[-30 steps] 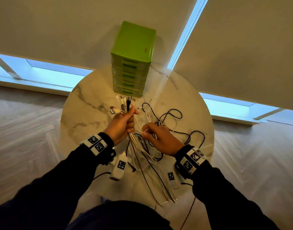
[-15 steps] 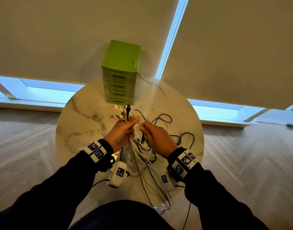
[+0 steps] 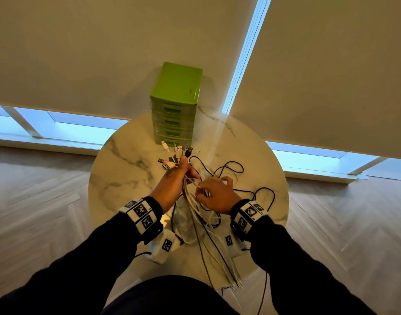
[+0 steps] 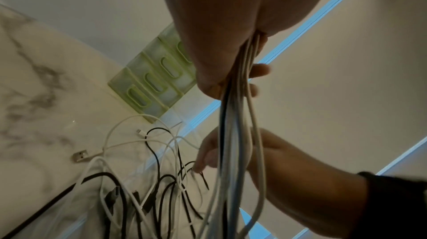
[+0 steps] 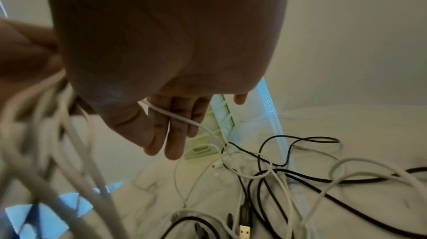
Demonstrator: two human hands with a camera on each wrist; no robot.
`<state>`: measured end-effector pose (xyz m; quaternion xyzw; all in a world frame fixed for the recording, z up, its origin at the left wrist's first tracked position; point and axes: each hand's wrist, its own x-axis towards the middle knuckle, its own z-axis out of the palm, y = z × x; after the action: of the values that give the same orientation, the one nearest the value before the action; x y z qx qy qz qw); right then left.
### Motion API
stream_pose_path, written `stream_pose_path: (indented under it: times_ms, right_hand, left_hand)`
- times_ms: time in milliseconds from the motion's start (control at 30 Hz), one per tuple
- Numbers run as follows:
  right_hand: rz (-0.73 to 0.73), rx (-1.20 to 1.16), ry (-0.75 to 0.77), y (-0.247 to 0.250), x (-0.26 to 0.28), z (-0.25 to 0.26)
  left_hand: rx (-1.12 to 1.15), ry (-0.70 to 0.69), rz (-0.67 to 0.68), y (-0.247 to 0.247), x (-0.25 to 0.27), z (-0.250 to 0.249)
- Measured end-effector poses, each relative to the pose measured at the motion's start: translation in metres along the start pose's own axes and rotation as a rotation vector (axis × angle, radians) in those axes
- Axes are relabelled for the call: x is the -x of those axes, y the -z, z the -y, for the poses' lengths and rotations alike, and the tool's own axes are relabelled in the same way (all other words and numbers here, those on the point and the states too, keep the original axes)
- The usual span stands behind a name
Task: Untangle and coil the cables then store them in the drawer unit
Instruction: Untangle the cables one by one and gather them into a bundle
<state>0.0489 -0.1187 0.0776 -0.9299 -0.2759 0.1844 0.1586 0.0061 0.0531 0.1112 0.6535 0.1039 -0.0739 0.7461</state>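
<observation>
White cable (image 5: 175,116) now pinched by right hand (image 3: 214,195), drawn off bundle (image 3: 192,201) left hand (image 3: 172,180) still grips.

A bundle of white and black cables (image 3: 196,208) hangs from a fist, its USB plugs (image 3: 175,154) fanned out above it. Loose black and white cables (image 3: 231,167) lie tangled on the tabletop. The green drawer unit (image 3: 175,103) stands upright behind them, all drawers closed.
</observation>
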Motion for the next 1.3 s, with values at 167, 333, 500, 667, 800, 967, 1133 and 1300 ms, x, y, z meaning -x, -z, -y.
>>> stream_pose_path:
  times_ms: [167, 333, 500, 667, 800, 967, 1133, 1300]
  right_hand:
    - [0.11, 0.107, 0.01, -0.003, -0.029, -0.015]
    - [0.21, 0.151, -0.052, 0.0, -0.036, -0.052]
    - [0.12, 0.126, -0.193, 0.015, -0.037, -0.077]
    - [-0.059, 0.071, -0.221, 0.048, -0.066, -0.048]
    - [-0.174, 0.042, -0.053, 0.068, -0.069, 0.007]
    - [-0.186, 0.2, 0.212, 0.063, -0.046, 0.05]
    - [-0.098, 0.061, 0.26, 0.047, -0.035, 0.041]
    - [0.194, -0.24, 0.163, 0.004, -0.024, -0.001]
  left_hand:
    - [0.191, -0.096, 0.062, 0.012, 0.009, -0.023]
    - [0.429, -0.201, -0.006, 0.051, 0.01, -0.051]
    - [0.38, -0.272, -0.172, 0.087, 0.013, -0.068]
    - [0.119, -0.176, -0.276, 0.062, 0.009, -0.043]
    - [0.026, -0.071, -0.266, 0.029, -0.005, -0.026]
    - [0.088, -0.007, -0.24, 0.011, -0.024, -0.03]
    - [0.247, -0.015, -0.256, 0.011, -0.027, -0.031]
    - [0.424, -0.076, -0.324, 0.017, -0.021, -0.044]
